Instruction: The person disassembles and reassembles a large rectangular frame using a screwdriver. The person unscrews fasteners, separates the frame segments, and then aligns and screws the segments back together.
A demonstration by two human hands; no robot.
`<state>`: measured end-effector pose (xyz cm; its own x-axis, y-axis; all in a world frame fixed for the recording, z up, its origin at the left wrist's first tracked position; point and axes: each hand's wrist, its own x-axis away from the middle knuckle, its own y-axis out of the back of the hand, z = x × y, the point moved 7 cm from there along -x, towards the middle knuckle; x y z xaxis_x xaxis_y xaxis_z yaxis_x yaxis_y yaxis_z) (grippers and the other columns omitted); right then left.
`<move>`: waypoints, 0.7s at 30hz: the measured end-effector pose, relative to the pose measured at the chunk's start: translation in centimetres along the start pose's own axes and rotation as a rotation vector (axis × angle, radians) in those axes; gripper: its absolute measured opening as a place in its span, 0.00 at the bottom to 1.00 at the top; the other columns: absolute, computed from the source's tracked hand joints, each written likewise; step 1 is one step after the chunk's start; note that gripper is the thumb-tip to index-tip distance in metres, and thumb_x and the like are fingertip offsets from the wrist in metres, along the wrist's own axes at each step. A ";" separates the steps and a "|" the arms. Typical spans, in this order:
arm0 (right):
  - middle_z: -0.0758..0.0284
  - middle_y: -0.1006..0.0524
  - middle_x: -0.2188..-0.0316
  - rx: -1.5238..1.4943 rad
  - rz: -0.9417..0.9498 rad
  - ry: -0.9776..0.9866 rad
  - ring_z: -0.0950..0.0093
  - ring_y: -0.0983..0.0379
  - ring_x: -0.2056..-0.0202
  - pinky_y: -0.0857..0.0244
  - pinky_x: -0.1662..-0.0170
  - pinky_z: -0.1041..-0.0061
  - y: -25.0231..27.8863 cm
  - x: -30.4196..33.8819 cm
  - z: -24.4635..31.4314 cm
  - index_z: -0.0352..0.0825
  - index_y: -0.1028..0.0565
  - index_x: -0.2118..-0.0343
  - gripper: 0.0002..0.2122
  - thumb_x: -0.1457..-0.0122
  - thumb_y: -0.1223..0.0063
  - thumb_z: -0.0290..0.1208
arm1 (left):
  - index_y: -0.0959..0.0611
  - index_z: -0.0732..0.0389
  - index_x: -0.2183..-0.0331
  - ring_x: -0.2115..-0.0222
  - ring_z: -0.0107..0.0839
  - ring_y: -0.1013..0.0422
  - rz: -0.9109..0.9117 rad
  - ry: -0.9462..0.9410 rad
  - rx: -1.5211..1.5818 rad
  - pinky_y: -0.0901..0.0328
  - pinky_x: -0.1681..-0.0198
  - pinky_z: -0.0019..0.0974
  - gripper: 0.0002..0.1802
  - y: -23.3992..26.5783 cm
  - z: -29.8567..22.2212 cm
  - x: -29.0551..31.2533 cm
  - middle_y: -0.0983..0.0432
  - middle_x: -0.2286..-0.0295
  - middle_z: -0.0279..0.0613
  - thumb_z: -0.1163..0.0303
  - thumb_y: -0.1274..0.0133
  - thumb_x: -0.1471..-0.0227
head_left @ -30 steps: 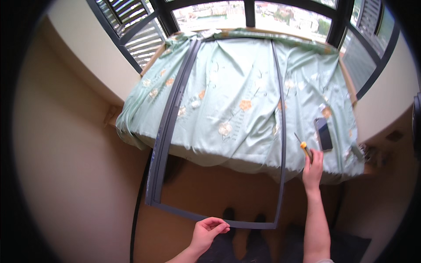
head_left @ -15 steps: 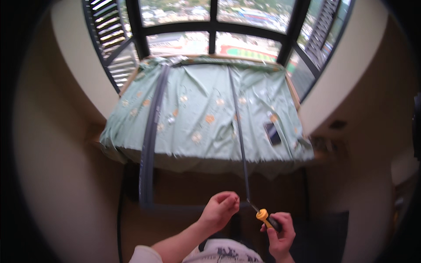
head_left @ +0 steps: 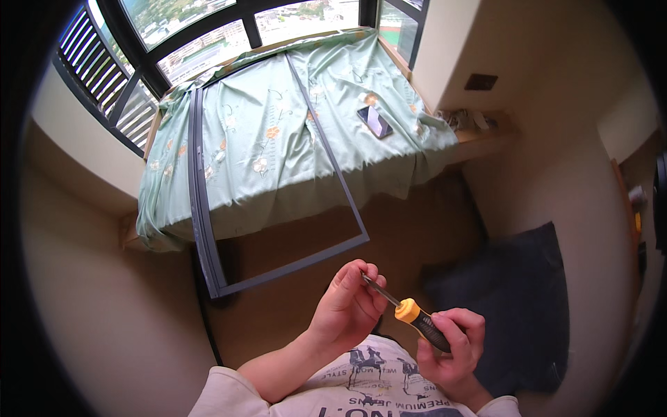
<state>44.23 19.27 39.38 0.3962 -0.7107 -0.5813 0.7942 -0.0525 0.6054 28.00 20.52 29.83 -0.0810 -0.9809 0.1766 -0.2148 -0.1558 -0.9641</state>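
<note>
My right hand (head_left: 455, 347) grips the black and yellow handle of a screwdriver (head_left: 417, 322), whose thin metal shaft points up and left. At the screwdriver's tip is my left hand (head_left: 347, 302), its thumb and fingers pinched together; what they hold there is too small to make out. Just beyond both hands lies a dark grey rectangular frame (head_left: 292, 265), like a window screen frame. Its near end juts out past the ledge, and its nearest corner is a short way beyond the left fingertips, apart from them.
A pale green flowered cloth (head_left: 250, 132) covers the window ledge under the frame. On it, right of the frame, rests a phone (head_left: 375, 121). A dark mat (head_left: 507, 299) lies on the brown floor at the right. Several small items (head_left: 472, 120) sit at the ledge's right end.
The screwdriver has come away from the frame's near right corner, and its tip now meets my left fingers. Both hands are nearer my body. The view has turned to the right.
</note>
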 end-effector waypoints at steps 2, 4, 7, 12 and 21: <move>0.61 0.31 0.61 0.000 0.004 0.057 0.70 0.27 0.71 0.30 0.70 0.74 0.9 1.5 0.5 0.31 0.25 0.55 0.19 0.52 0.37 0.22 | 0.20 0.55 0.62 0.59 0.28 0.28 -0.019 -0.033 0.116 0.29 0.57 0.31 0.08 -0.1 1.3 1.4 0.26 0.64 0.32 0.62 0.46 0.39; 0.60 0.31 0.61 0.019 0.008 0.058 0.69 0.29 0.69 0.31 0.69 0.73 2.0 3.5 0.3 0.31 0.26 0.55 0.18 0.51 0.39 0.24 | 0.21 0.51 0.61 0.60 0.26 0.30 -0.051 -0.035 0.022 0.32 0.56 0.31 0.09 0.0 2.8 2.4 0.27 0.64 0.28 0.58 0.49 0.37; 0.59 0.31 0.61 0.012 0.011 0.074 0.68 0.30 0.69 0.33 0.69 0.72 3.5 5.6 0.2 0.32 0.26 0.54 0.18 0.50 0.40 0.26 | 0.21 0.47 0.60 0.60 0.24 0.32 -0.081 -0.065 -0.090 0.34 0.55 0.32 0.10 0.2 4.7 4.2 0.28 0.64 0.25 0.55 0.52 0.36; 0.63 0.31 0.62 0.011 -0.038 0.103 0.70 0.27 0.72 0.29 0.73 0.74 5.0 7.2 0.5 0.34 0.25 0.53 0.22 0.54 0.37 0.21 | 0.21 0.50 0.60 0.61 0.27 0.31 -0.104 -0.124 -0.140 0.31 0.58 0.31 0.10 0.3 6.2 6.2 0.27 0.64 0.28 0.57 0.51 0.36; 0.63 0.31 0.60 0.196 -0.048 0.166 0.69 0.27 0.69 0.30 0.70 0.74 3.6 7.8 1.9 0.34 0.24 0.53 0.20 0.52 0.37 0.19 | 0.20 0.56 0.61 0.64 0.24 0.27 -0.187 -0.198 -0.293 0.29 0.60 0.25 0.06 1.4 4.4 5.4 0.23 0.65 0.33 0.66 0.46 0.39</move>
<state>49.26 12.23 38.05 0.4431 -0.5802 -0.6834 0.7159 -0.2298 0.6593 31.51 14.49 28.54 0.1692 -0.9465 0.2748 -0.4790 -0.3227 -0.8164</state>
